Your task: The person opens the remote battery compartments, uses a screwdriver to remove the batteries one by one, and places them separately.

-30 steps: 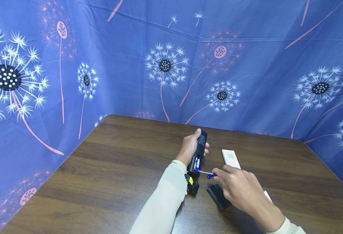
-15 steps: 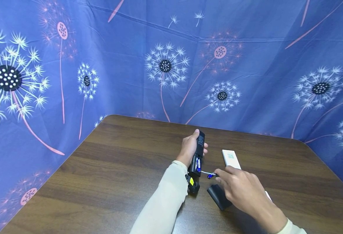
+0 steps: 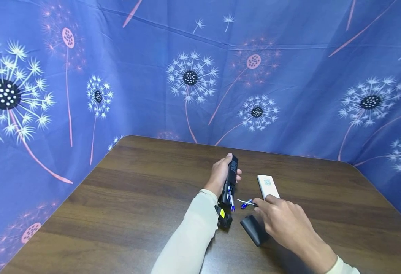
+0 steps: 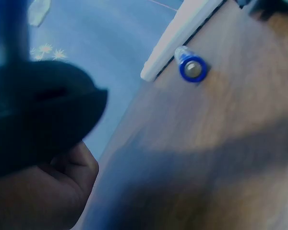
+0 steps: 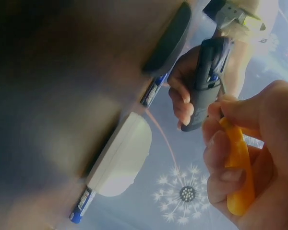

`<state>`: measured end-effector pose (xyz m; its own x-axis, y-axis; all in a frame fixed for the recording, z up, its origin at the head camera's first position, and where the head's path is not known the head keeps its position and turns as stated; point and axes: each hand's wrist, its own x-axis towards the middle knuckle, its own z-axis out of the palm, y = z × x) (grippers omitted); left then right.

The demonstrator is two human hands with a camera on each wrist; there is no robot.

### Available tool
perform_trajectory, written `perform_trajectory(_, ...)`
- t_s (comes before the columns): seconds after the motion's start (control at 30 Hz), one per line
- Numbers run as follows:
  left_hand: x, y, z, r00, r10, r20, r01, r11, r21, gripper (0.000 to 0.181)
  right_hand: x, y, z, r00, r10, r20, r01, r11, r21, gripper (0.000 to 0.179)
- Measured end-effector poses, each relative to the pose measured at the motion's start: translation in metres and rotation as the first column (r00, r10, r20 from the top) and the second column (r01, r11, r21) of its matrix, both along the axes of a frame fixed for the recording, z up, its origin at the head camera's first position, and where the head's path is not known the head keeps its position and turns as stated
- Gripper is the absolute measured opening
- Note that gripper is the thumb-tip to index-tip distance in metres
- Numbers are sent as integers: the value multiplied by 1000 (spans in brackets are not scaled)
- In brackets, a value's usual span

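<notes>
My left hand grips a black remote control, its back turned up and its battery compartment uncovered. Blue-and-white batteries show in the compartment, one tilted out past its near end. In the right wrist view, my right hand holds a screwdriver by its yellow-orange handle. Its thin shaft points at the remote; in the head view the tip stands slightly right of the compartment. A loose battery lies on the table just behind the shaft. The remote is dark and blurred in the left wrist view.
A black curved cover lies on the wooden table between my forearms. Beyond my right hand lies a white slab-like device, partly hidden by it. Another battery lies by the white device. A blue dandelion-print cloth hangs behind.
One battery has tipped out of the compartment's near end. The screwdriver tip has come away from the compartment. The left hand has kept its grip on the remote; the head view has shifted slightly.
</notes>
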<state>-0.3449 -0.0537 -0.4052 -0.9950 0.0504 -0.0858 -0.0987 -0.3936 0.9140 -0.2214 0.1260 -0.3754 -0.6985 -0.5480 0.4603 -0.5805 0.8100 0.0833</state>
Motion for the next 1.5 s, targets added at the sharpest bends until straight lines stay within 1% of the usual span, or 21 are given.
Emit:
perform_trajectory(0.13, 2, 0, -1, 999, -28, 21, 28, 999, -21, 51, 0, -1, 0, 1000, -9, 9, 9, 1000, 5, 19)
perform_trajectory(0.23, 3, -1, -1, 999, -34, 25, 35, 999, -40, 52, 0, -2, 0, 999, -26, 42, 25, 1000, 16, 19)
perform_trajectory(0.47, 3, 0, 1, 998, -58, 33, 60, 997, -46, 51, 1, -4, 2, 993, -68, 96, 65, 997, 30, 17)
perform_trajectory(0.6, 2, 1, 0, 997, -60, 38, 62, 997, -51, 52, 2, -4, 2, 988, -88, 129, 84, 996, 36, 17)
perform_trajectory(0.83, 1, 0, 0, 996, -74, 44, 76, 996, -48, 51, 0, -3, 3, 991, -77, 105, 74, 997, 32, 15)
perform_trajectory(1.03, 1, -1, -1, 994, -89, 56, 92, 994, -63, 53, -1, -3, 3, 989, -91, 116, 87, 996, 35, 15)
perform_trajectory(1.1, 0, 0, -1, 994, -91, 60, 94, 994, -60, 54, -2, -2, 3, 990, -92, 109, 89, 996, 32, 14)
perform_trajectory(1.27, 1, 0, -1, 993, -97, 70, 101, 994, -45, 56, -4, -2, 2, 993, -85, 78, 85, 996, 9, 9)
perform_trajectory(1.5, 2, 0, 1, 992, -107, 69, 111, 993, -44, 55, -8, -3, 5, 993, -85, 77, 87, 996, -26, 7)
